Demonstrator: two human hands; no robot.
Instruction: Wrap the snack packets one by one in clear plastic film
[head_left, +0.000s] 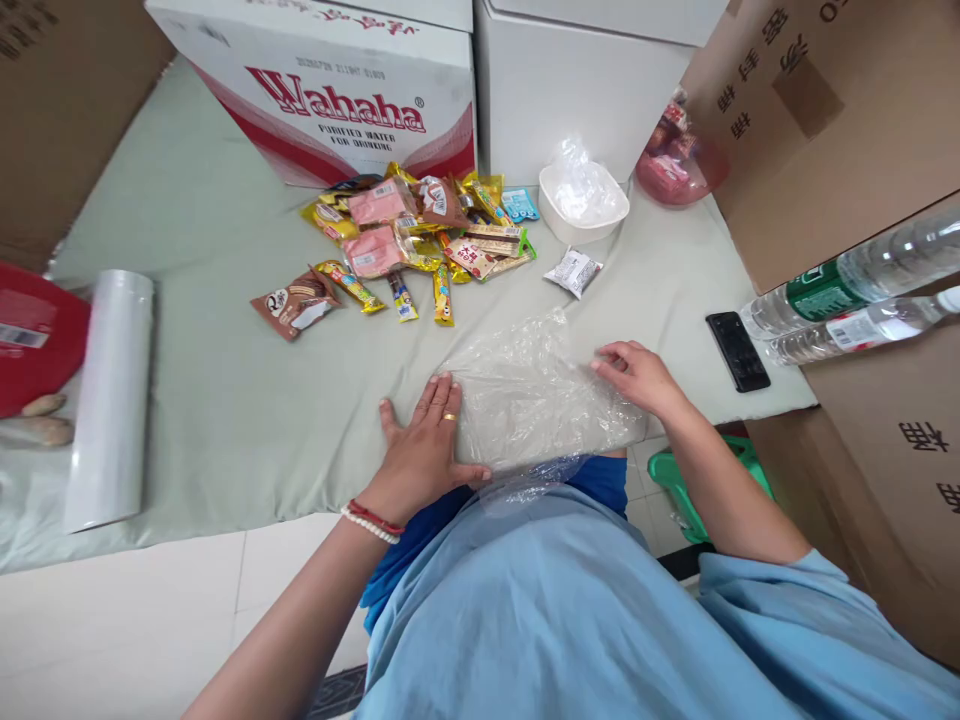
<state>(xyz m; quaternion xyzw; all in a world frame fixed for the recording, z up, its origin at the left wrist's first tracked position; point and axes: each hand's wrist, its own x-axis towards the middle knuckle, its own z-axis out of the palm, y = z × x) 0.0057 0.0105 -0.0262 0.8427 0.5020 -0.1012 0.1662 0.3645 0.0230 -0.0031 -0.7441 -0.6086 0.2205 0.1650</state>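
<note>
A clear, crinkled plastic film or bag (532, 400) lies spread at the front edge of the table, its near side hanging over toward my lap. My left hand (424, 440) rests flat by its left edge, fingers stretched and thumb on the plastic. Above the plastic's right side is my right hand (637, 375), its fingers loosely bent with a small gap at the tips. Whether those fingertips touch the film is unclear. Beyond the plastic sits a small silver-white packet (574, 271), and a pile of wrapped snacks (405, 225) lies farther back.
A Wahaha water carton (337, 95) and a white box (577, 90) stand behind. A white bowl (585, 225) holds crumpled plastic. At right are a phone (738, 351) and water bottles (862, 280). On the left lie a plastic roll (112, 400) and a red package (37, 335).
</note>
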